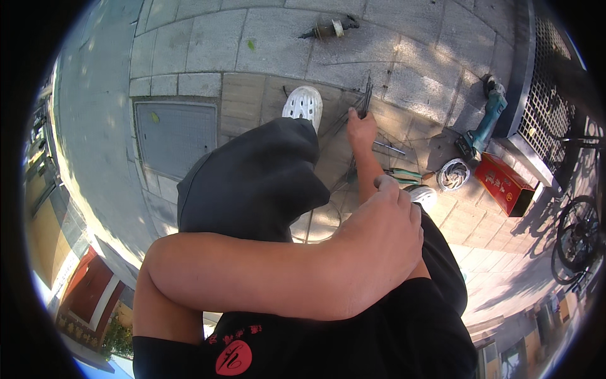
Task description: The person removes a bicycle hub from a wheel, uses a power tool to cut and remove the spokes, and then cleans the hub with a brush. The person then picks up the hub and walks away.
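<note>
My left hand (395,208) lies across my right forearm, its fingers curled over it near the elbow. Beyond it, low over the paving, my right hand (362,124) grips a bundle of thin dark metal rods (367,94), which look like spokes. More thin rods lie loosely beneath and beside that hand. A silvery rod-like tool (389,147) rests just to its right, with green-handled pliers (405,173) nearer me. Further right is a metal brake disc (453,175). A dirty wheel hub (329,29) sits on the slabs at the top.
A teal cordless angle grinder (487,116) lies at right, beside an open red box (504,184) and a metal-framed grating (539,94). My white clogs (304,105) are on the paving. A metal cover plate (176,135) is at left, and a bicycle wheel (578,232) at far right.
</note>
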Demonstrator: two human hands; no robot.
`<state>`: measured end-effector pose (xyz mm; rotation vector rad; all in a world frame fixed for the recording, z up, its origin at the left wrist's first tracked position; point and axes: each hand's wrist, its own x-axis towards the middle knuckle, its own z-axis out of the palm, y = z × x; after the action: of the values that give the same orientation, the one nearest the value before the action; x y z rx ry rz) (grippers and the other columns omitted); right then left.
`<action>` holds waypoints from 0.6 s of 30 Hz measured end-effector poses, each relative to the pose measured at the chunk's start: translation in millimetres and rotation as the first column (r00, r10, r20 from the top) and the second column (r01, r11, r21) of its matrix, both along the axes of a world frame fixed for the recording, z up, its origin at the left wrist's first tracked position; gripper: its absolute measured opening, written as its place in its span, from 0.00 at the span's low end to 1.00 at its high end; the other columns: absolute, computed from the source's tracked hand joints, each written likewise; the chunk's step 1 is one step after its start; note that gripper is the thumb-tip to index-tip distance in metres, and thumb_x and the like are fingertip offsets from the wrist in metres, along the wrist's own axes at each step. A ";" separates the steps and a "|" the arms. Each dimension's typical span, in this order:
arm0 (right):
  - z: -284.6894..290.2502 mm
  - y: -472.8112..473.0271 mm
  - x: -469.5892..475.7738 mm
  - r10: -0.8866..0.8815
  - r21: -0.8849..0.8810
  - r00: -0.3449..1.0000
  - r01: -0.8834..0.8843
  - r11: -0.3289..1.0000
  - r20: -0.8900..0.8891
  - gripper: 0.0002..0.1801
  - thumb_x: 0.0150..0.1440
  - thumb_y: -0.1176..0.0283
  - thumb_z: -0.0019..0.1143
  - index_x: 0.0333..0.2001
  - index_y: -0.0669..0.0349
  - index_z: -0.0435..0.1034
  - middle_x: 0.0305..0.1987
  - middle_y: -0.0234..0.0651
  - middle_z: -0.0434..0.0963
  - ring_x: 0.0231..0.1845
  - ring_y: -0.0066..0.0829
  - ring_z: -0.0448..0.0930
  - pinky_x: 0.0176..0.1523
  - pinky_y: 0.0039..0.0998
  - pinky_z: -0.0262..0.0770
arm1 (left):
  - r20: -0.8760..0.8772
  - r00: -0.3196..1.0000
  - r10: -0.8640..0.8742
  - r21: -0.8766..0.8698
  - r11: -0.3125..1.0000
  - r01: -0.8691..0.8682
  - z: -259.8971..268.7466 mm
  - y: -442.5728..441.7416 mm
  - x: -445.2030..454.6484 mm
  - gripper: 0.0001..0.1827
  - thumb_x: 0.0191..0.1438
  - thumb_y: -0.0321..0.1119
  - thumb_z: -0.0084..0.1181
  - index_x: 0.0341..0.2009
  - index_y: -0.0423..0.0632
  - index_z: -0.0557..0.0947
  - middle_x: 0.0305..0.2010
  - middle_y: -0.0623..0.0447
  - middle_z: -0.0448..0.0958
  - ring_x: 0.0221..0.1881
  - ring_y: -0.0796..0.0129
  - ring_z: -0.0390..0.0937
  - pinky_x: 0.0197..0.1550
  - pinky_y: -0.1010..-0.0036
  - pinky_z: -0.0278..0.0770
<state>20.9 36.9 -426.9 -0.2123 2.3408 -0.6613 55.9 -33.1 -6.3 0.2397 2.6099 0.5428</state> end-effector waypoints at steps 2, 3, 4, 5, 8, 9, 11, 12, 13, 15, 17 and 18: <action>0.2 -15.1 -0.7 -0.059 0.084 0.998 0.060 0.995 -0.015 0.34 0.58 0.47 0.68 0.46 0.74 0.77 0.48 0.65 0.84 0.55 0.64 0.84 0.59 0.53 0.78 | 0.030 1.000 -0.005 0.010 1.000 0.005 -2.5 -4.0 -0.4 0.21 0.60 0.37 0.60 0.53 0.38 0.86 0.47 0.46 0.83 0.49 0.56 0.78 0.53 0.63 0.70; -4.1 -19.2 -4.3 -0.082 0.127 0.996 0.085 0.988 -0.028 0.35 0.58 0.47 0.69 0.46 0.75 0.77 0.49 0.66 0.83 0.56 0.65 0.84 0.60 0.53 0.78 | 0.040 0.999 -0.003 0.016 1.000 0.002 -2.6 -5.6 -1.2 0.21 0.60 0.38 0.59 0.53 0.38 0.86 0.47 0.46 0.83 0.49 0.55 0.78 0.53 0.63 0.70; -8.6 -23.6 -5.4 -0.089 0.124 0.996 0.089 0.988 -0.008 0.35 0.57 0.47 0.70 0.43 0.76 0.77 0.48 0.66 0.84 0.54 0.65 0.84 0.59 0.53 0.79 | 0.057 0.998 -0.014 0.023 1.000 0.012 -3.8 -6.7 -0.6 0.20 0.60 0.38 0.59 0.53 0.38 0.86 0.47 0.45 0.83 0.49 0.55 0.79 0.53 0.62 0.70; -11.7 -25.8 -4.0 -0.099 0.119 0.995 0.097 0.988 0.010 0.35 0.56 0.48 0.71 0.43 0.76 0.77 0.47 0.66 0.84 0.54 0.65 0.84 0.59 0.52 0.79 | 0.074 0.997 -0.023 0.031 0.999 0.021 -4.9 -7.7 0.5 0.20 0.60 0.38 0.59 0.52 0.39 0.86 0.47 0.45 0.83 0.49 0.55 0.79 0.53 0.62 0.70; -24.8 -30.2 -10.1 -0.131 0.099 0.991 0.127 0.987 0.036 0.33 0.55 0.50 0.72 0.42 0.76 0.78 0.45 0.65 0.85 0.51 0.65 0.85 0.58 0.51 0.79 | 0.065 0.996 -0.053 0.026 0.998 0.051 -8.0 -12.8 -2.6 0.20 0.60 0.38 0.59 0.52 0.39 0.86 0.47 0.45 0.83 0.50 0.54 0.79 0.54 0.60 0.70; -28.7 -29.2 -10.5 -0.103 0.089 0.994 0.099 0.991 0.040 0.31 0.55 0.50 0.71 0.41 0.75 0.79 0.44 0.64 0.85 0.50 0.64 0.85 0.58 0.50 0.79 | 0.055 0.998 -0.043 0.021 0.999 0.042 -7.3 -12.2 -1.9 0.19 0.61 0.38 0.59 0.52 0.39 0.86 0.47 0.45 0.82 0.50 0.54 0.79 0.55 0.60 0.71; -35.3 -24.4 -8.4 -0.085 0.027 0.995 0.084 0.996 0.057 0.28 0.54 0.52 0.71 0.39 0.73 0.80 0.41 0.59 0.86 0.46 0.58 0.86 0.55 0.48 0.79 | 0.064 0.997 -0.037 0.019 0.999 0.036 -5.5 -12.6 -1.2 0.19 0.61 0.38 0.59 0.51 0.39 0.86 0.47 0.45 0.83 0.51 0.53 0.79 0.56 0.59 0.71; -32.9 -21.6 -9.9 -0.091 -0.027 0.994 0.093 0.995 0.064 0.27 0.54 0.53 0.70 0.37 0.73 0.80 0.38 0.56 0.86 0.42 0.54 0.87 0.53 0.46 0.80 | 0.062 0.997 -0.035 0.019 0.999 0.034 -5.1 -13.4 -1.0 0.19 0.61 0.38 0.59 0.51 0.40 0.86 0.48 0.45 0.83 0.52 0.53 0.79 0.56 0.59 0.71; -30.4 -18.4 -11.9 -0.098 -0.081 0.993 0.103 0.991 0.071 0.25 0.54 0.54 0.70 0.36 0.72 0.80 0.36 0.53 0.87 0.39 0.49 0.87 0.50 0.43 0.80 | 0.067 0.997 -0.034 0.034 0.999 0.032 -4.4 -14.2 -0.9 0.19 0.61 0.38 0.59 0.51 0.40 0.86 0.48 0.45 0.83 0.52 0.53 0.79 0.56 0.59 0.71; -21.0 -9.2 -15.0 -0.177 -0.170 0.967 0.209 0.963 0.185 0.22 0.56 0.58 0.69 0.35 0.72 0.79 0.32 0.45 0.85 0.34 0.39 0.84 0.45 0.41 0.79 | 0.081 0.996 -0.032 0.067 0.997 0.027 -2.6 -15.4 0.7 0.18 0.61 0.38 0.59 0.50 0.40 0.86 0.48 0.44 0.83 0.53 0.53 0.79 0.56 0.59 0.71; -9.0 -1.8 -17.1 -0.220 -0.218 0.945 0.274 0.937 0.243 0.20 0.58 0.60 0.68 0.34 0.72 0.78 0.29 0.39 0.83 0.31 0.31 0.80 0.42 0.38 0.78 | 0.039 0.999 -0.016 0.033 0.999 0.014 -5.9 -14.3 6.0 0.17 0.61 0.37 0.59 0.50 0.40 0.86 0.48 0.45 0.83 0.52 0.53 0.79 0.56 0.59 0.71; -8.9 1.7 -21.6 -0.235 -0.236 0.941 0.292 0.927 0.242 0.20 0.59 0.60 0.68 0.35 0.71 0.78 0.29 0.36 0.82 0.31 0.28 0.78 0.41 0.37 0.77 | 0.016 1.000 -0.014 0.010 1.000 0.014 -6.6 -14.6 7.1 0.17 0.61 0.37 0.59 0.49 0.40 0.86 0.47 0.45 0.83 0.51 0.53 0.79 0.55 0.59 0.71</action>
<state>-0.7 38.5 -435.8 0.0563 2.0886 -1.0838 63.0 -47.6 -12.9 0.2552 2.5884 0.5508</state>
